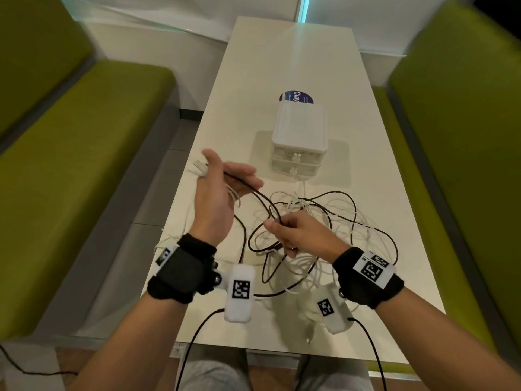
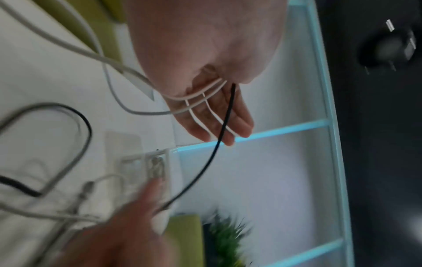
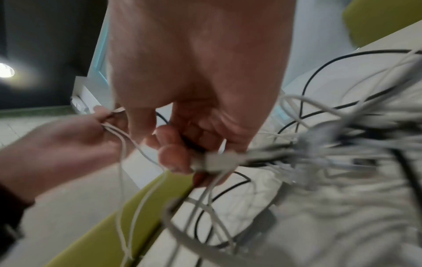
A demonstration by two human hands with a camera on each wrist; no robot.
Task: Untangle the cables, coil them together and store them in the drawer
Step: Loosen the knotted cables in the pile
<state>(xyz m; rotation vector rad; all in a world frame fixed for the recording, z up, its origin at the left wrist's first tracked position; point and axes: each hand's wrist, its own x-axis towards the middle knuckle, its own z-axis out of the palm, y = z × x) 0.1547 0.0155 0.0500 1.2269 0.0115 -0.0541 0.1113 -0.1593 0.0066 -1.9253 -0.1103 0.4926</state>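
Observation:
A tangle of white cables (image 1: 342, 221) and a black cable (image 1: 255, 191) lies on the white table (image 1: 282, 66) in front of a small white drawer unit (image 1: 298, 134) whose drawers are closed. My left hand (image 1: 220, 187) is raised at the table's left edge. Its thumb pins white cable ends (image 1: 197, 167) and the black cable (image 2: 205, 168) against the palm (image 2: 212, 108), and its fingers are nearly straight. My right hand (image 1: 296, 232) hovers over the tangle with curled fingers (image 3: 173, 153). It pinches the black cable and a white connector (image 3: 214, 160).
Green benches (image 1: 70, 165) (image 1: 465, 136) flank the table. A blue round label (image 1: 296, 97) lies behind the drawer unit. Cable loops spread toward the table's near right edge. Bare tabletop stretches beyond the drawer unit.

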